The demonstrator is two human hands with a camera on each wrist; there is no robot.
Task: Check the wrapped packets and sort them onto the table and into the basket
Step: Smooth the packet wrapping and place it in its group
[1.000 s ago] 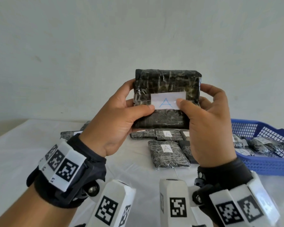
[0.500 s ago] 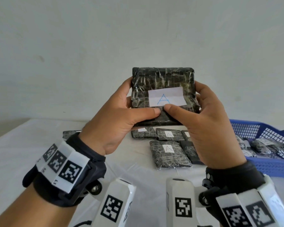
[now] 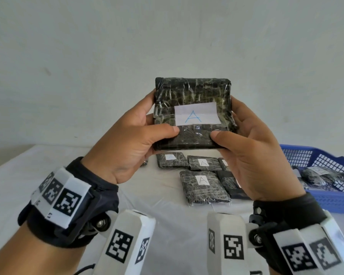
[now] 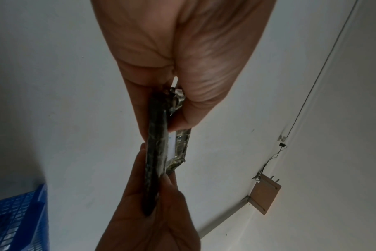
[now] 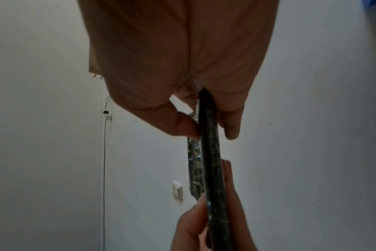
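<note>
I hold a dark, plastic-wrapped packet [image 3: 193,96] upright in front of me, its white label marked "A" facing me. My left hand [image 3: 147,133] grips its left edge, thumb on the front below the label. My right hand [image 3: 246,139] grips its right edge the same way. The wrist views show the packet [image 4: 157,152] [image 5: 210,152] edge-on, pinched between thumb and fingers of both hands. On the white table [image 3: 48,175] below lie several wrapped packets [image 3: 204,185], some labelled "A". A blue basket [image 3: 326,199] at the right holds more packets [image 3: 322,175].
A plain white wall rises behind the table. The table's left part and near edge show bare white cloth. The basket sits at the table's right side, its rim close to my right wrist.
My thumbs slid down off the label to the packet's lower front, so the "A" label is fully uncovered. The packet stays raised in both hands.
</note>
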